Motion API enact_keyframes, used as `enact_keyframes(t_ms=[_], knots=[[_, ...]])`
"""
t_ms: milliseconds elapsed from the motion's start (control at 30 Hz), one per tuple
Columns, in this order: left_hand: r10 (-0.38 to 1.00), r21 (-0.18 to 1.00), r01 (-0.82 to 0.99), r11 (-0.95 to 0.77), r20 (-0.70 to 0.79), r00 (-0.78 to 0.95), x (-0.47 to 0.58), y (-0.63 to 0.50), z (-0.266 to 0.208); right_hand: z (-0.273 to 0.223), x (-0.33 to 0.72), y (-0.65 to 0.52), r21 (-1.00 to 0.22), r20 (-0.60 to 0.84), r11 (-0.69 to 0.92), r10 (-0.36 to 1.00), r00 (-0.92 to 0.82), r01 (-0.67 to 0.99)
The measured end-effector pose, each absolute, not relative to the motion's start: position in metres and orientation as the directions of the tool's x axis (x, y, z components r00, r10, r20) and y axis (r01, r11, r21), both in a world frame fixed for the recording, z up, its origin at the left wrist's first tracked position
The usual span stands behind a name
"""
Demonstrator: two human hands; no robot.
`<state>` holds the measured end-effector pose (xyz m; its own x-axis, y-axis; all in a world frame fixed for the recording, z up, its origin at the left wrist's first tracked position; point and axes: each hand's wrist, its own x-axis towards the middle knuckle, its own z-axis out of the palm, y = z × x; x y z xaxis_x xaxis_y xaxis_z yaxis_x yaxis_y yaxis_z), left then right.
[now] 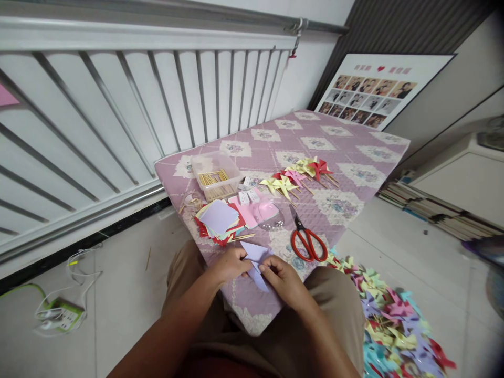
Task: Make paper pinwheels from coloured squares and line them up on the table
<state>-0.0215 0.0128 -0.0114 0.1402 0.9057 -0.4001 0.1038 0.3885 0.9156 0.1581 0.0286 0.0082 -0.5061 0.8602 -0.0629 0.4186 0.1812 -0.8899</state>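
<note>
A lavender paper pinwheel point(255, 253), partly folded, is held between my two hands over the near corner of the cloth-covered table. My left hand point(233, 264) pinches its left side, fingers closed. On the right side my right hand point(280, 277) grips the paper between thumb and fingers. Just beyond lies a stack of coloured paper squares point(219, 217), a lavender one on top. To the right rest red-handled scissors point(309, 242), blades pointing away. Behind the stack stands a clear plastic box point(216, 176) of short wooden sticks.
Finished pinwheels point(293, 176) on sticks lie farther back on the patterned tablecloth point(342, 207). Small white boxes point(249, 196) sit beside pink paper. Many pinwheels point(394, 320) are heaped on the floor at right. A power strip point(61, 315) lies at left, below the radiator point(165, 94).
</note>
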Motion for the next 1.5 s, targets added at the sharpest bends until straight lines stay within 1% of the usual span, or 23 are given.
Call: enact_keyframes(t_ms=[267,467,733,1133,1233,1333,1433,1500], knots=[[0.899,0.910,0.127,0.394,-0.410,0.152,-0.023,0.013,-0.012,0.008,0.156,0.029,-0.866,-0.030,0.222,0.872,-0.489,0.448],[0.902,0.902,0.197,0.384,-0.412,0.127,-0.023,0.013,-0.014,0.005,0.155,0.031,-0.851,0.007,0.261,0.873,-0.488,0.455],[0.897,0.895,0.199,0.399,-0.426,0.117,-0.022,0.013,-0.015,0.004,0.150,0.029,-0.844,-0.004,0.220,0.909,-0.417,0.489],[0.894,0.885,0.229,0.404,-0.435,0.104,-0.020,0.013,-0.013,-0.003,0.149,0.028,-0.834,0.049,0.243,0.927,-0.373,0.495],[0.889,0.872,0.262,0.414,-0.449,0.089,-0.020,0.013,-0.013,-0.003,0.147,0.025,-0.833,0.036,0.214,0.941,-0.336,0.510],[0.894,0.868,0.287,0.404,-0.442,0.079,-0.020,0.012,-0.011,-0.003,0.145,0.023,-0.847,0.010,0.143,0.968,-0.253,0.513],[0.899,0.858,0.331,0.392,-0.434,0.061,-0.019,0.011,-0.010,-0.004,0.143,0.021,-0.886,-0.013,0.076,0.982,-0.188,0.457],[0.898,0.854,0.339,0.395,-0.437,0.052,-0.018,0.010,-0.010,-0.005,0.143,0.020,-0.904,-0.016,0.058,0.985,-0.171,0.423]])
